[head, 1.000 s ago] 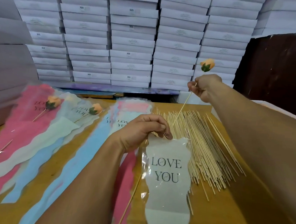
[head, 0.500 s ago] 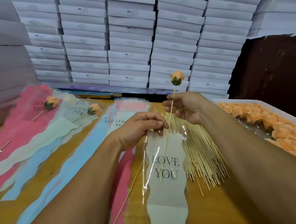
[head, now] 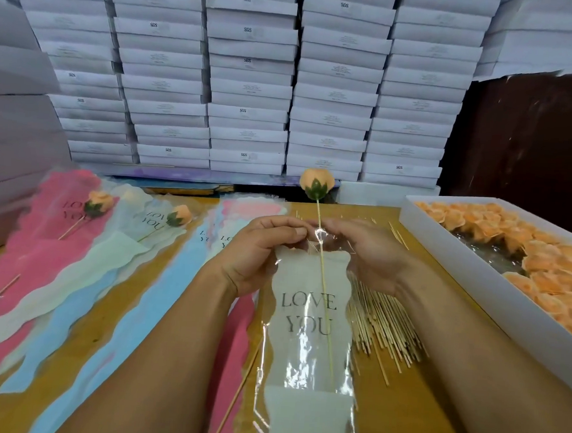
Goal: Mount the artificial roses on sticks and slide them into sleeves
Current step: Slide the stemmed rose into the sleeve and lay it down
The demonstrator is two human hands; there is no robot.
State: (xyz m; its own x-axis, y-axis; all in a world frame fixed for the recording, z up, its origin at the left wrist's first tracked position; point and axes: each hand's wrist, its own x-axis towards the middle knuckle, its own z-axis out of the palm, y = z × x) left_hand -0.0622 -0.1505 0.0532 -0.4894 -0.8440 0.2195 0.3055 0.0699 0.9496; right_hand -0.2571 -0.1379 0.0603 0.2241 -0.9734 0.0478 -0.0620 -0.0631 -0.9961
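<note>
Hard to see what our right hand is doing: its fingertips sit behind the crinkly clear top of the sleeve, so we can't tell if it's pinching the plastic, the stick, or nothing. The pile of bare sticks is partly covered by that wrist. The print on the stacked white boxes is too blurry to read apart from "SGS".

The white tray on the right runs off the edge and is full of loose orange roses.

Our left hand pinches the sleeve's top edge between thumb and fingers. The stick runs down inside the "LOVE YOU" sleeve, and its rose pokes up above both hands. Two finished ones lie on the coloured sleeves to the left.
</note>
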